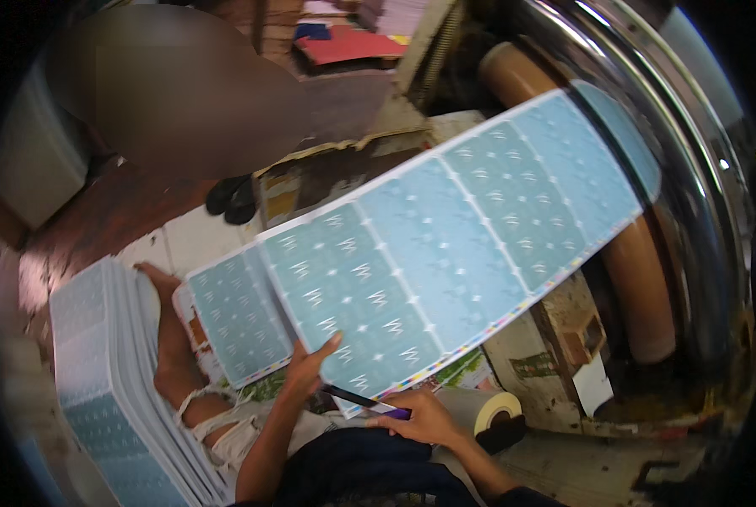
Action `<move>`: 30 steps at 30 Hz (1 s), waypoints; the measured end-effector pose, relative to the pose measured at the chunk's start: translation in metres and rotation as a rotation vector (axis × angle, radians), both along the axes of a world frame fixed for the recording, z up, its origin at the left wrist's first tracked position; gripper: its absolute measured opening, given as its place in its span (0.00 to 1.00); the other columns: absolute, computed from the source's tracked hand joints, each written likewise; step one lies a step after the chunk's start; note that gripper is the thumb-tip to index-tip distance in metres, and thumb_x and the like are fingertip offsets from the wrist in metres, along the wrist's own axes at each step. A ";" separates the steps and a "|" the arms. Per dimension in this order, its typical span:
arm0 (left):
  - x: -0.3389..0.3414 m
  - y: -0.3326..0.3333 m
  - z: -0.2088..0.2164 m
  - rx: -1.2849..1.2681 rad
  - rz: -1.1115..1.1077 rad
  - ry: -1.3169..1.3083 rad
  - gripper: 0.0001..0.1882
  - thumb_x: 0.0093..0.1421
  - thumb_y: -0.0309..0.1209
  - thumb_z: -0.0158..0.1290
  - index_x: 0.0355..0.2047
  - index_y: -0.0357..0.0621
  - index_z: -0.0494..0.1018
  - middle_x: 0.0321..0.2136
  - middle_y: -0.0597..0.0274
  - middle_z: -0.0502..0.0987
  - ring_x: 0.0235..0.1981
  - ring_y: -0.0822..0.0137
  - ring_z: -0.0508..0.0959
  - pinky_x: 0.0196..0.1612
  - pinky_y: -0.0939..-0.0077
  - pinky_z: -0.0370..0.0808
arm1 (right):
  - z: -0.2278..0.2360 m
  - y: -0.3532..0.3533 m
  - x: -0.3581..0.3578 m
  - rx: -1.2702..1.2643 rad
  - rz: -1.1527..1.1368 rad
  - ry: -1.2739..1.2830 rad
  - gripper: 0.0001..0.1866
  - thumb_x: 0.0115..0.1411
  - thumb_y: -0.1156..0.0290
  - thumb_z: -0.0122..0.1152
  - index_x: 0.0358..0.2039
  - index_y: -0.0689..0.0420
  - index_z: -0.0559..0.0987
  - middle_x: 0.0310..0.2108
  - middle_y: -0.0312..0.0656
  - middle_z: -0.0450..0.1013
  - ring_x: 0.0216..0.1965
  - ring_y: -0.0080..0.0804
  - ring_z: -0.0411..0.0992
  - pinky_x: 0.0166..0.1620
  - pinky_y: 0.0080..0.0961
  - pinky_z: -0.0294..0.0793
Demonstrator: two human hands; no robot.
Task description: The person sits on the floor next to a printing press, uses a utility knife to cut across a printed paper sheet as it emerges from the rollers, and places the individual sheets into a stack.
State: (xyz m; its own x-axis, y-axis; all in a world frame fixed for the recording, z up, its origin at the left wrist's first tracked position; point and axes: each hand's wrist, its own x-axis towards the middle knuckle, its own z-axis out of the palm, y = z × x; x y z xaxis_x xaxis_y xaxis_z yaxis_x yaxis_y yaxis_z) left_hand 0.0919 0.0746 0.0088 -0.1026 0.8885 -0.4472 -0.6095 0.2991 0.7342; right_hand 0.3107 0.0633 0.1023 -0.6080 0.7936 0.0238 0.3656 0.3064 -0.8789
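A long printed sheet (429,245) with teal and light-blue panels slopes up to the right, its far end running in against a shiny metal roller (690,110). My left hand (309,367) grips its near corner, thumb on top and fingers underneath. In my right hand (424,416) is a slim black and purple cutter knife (386,407), held along the sheet's near edge; its tip lies close to my left hand. Another teal printed sheet (241,317) lies lower, partly covered by the long one.
A tall stack of similar printed sheets (129,397) stands at the left. Beside my right hand lies a pale roll (496,412) with a cardboard core. Brown rollers (640,296) sit under the metal one. Red sheets (348,46) and papers are at the back; the upper left is blurred.
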 end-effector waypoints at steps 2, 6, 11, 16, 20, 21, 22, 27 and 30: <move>-0.016 -0.014 -0.010 0.038 0.106 0.028 0.23 0.58 0.27 0.61 0.53 0.35 0.68 0.43 0.58 0.75 0.43 0.66 0.76 0.46 0.73 0.75 | 0.053 0.027 -0.007 -0.659 0.180 -0.384 0.21 0.58 0.66 0.67 0.53 0.53 0.78 0.29 0.41 0.80 0.24 0.22 0.76 0.27 0.17 0.74; -0.051 -0.028 -0.028 0.105 0.108 0.154 0.21 0.60 0.28 0.58 0.52 0.34 0.68 0.43 0.60 0.75 0.41 0.68 0.75 0.45 0.75 0.74 | 0.048 0.069 0.054 -0.439 -0.176 -0.111 0.16 0.62 0.66 0.61 0.49 0.56 0.79 0.25 0.37 0.78 0.17 0.18 0.72 0.20 0.16 0.71; -0.074 -0.040 -0.021 0.102 0.145 0.434 0.22 0.61 0.30 0.58 0.52 0.32 0.67 0.42 0.60 0.74 0.41 0.70 0.73 0.46 0.77 0.71 | 0.083 0.158 0.166 0.167 -0.943 0.321 0.14 0.65 0.65 0.56 0.46 0.61 0.77 0.28 0.40 0.77 0.19 0.20 0.71 0.20 0.17 0.69; -0.104 -0.061 -0.026 0.079 0.129 0.487 0.24 0.60 0.31 0.58 0.53 0.33 0.66 0.43 0.59 0.74 0.40 0.70 0.73 0.45 0.77 0.71 | 0.079 0.242 0.267 0.310 -1.098 0.394 0.16 0.67 0.61 0.54 0.47 0.61 0.75 0.32 0.41 0.78 0.21 0.19 0.71 0.22 0.16 0.70; -0.121 -0.073 -0.029 0.068 0.104 0.513 0.25 0.59 0.32 0.60 0.53 0.33 0.67 0.42 0.58 0.75 0.38 0.70 0.74 0.43 0.76 0.72 | 0.061 0.273 0.285 0.249 -1.090 0.366 0.17 0.67 0.62 0.54 0.48 0.62 0.75 0.31 0.40 0.77 0.20 0.18 0.69 0.21 0.14 0.68; -0.122 -0.075 -0.029 0.032 0.132 0.445 0.26 0.58 0.34 0.61 0.52 0.33 0.68 0.41 0.58 0.75 0.36 0.70 0.75 0.41 0.76 0.73 | 0.053 0.275 0.289 0.246 -1.095 0.370 0.17 0.67 0.61 0.55 0.48 0.61 0.76 0.30 0.39 0.77 0.19 0.17 0.69 0.21 0.14 0.68; -0.126 -0.079 -0.029 0.033 0.138 0.453 0.26 0.58 0.34 0.61 0.52 0.33 0.68 0.41 0.58 0.75 0.36 0.70 0.75 0.41 0.76 0.73 | 0.043 0.276 0.285 0.250 -1.062 0.353 0.17 0.66 0.60 0.55 0.47 0.59 0.77 0.28 0.36 0.76 0.18 0.17 0.69 0.21 0.14 0.68; -0.139 -0.098 -0.013 -0.044 0.199 0.410 0.27 0.57 0.31 0.61 0.53 0.32 0.66 0.42 0.55 0.75 0.39 0.67 0.76 0.44 0.75 0.73 | 0.017 0.259 0.257 0.185 -1.066 0.301 0.15 0.65 0.58 0.57 0.41 0.57 0.79 0.24 0.34 0.74 0.18 0.17 0.68 0.20 0.15 0.67; -0.146 -0.122 -0.011 -0.109 0.290 0.394 0.27 0.57 0.31 0.62 0.53 0.33 0.66 0.43 0.54 0.75 0.39 0.66 0.76 0.44 0.74 0.73 | 0.018 0.250 0.251 0.130 -1.117 0.203 0.14 0.63 0.60 0.61 0.42 0.57 0.79 0.22 0.31 0.73 0.17 0.18 0.69 0.21 0.18 0.68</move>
State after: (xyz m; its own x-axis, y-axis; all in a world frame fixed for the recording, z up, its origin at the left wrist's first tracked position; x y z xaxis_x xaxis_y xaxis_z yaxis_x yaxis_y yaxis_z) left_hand -0.0538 -0.0474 -0.0017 -0.5186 0.7483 -0.4135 -0.3613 0.2465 0.8993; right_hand 0.5620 0.3129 0.1199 0.4603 0.8728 0.1622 0.3458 -0.0080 -0.9383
